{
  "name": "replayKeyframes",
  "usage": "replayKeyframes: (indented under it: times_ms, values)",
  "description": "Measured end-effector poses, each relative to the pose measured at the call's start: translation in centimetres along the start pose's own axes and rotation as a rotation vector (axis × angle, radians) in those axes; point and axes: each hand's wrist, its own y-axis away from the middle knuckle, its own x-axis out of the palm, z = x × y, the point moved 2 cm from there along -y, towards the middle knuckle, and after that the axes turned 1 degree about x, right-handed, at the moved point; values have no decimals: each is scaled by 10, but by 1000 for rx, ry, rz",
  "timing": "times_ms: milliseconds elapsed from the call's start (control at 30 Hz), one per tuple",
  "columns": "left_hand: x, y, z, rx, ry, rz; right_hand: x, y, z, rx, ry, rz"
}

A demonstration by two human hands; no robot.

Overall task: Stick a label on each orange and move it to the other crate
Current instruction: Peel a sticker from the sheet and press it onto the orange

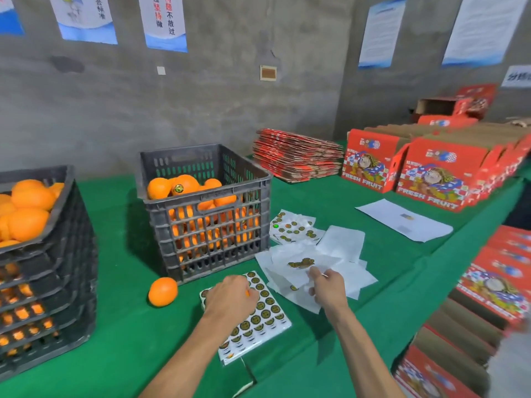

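Observation:
A sheet of round gold-and-black labels (267,311) lies on the green table in front of me. My left hand (230,300) sits on its left part with fingers curled down onto it; a small orange sliver shows at the fingertips. My right hand (326,285) pinches a white backing paper (298,278) in the paper pile to the right. One loose orange (163,291) lies left of the sheet. The middle grey crate (258,179) holds oranges, the top one (184,185) labelled. A left crate (61,196) is heaped with oranges.
Used backing sheets and another partly used label sheet (293,228) lie right of the middle crate. Flat red cartons (296,156) and folded red fruit boxes (431,173) fill the back right. A white paper (402,222) lies near the table's right edge; more boxes stand below it.

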Motion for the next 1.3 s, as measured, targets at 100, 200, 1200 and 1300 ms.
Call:
replayKeyframes:
  times_ms: [100, 200, 1200, 1300]
  values:
    - [2, -1, -1, 2, -5, 3, 0, -4, -2, -22, 11, 26]
    - [2, -3, 1, 5, -12, 10, 2, -6, -1, -120, 173, 14]
    - [-6, 12, 7, 11, 60, -80, 35, 58, 15, -791, 943, 33]
    - [-21, 13, 29, -67, 59, -120, 60, 74, 22, -919, 860, 34]
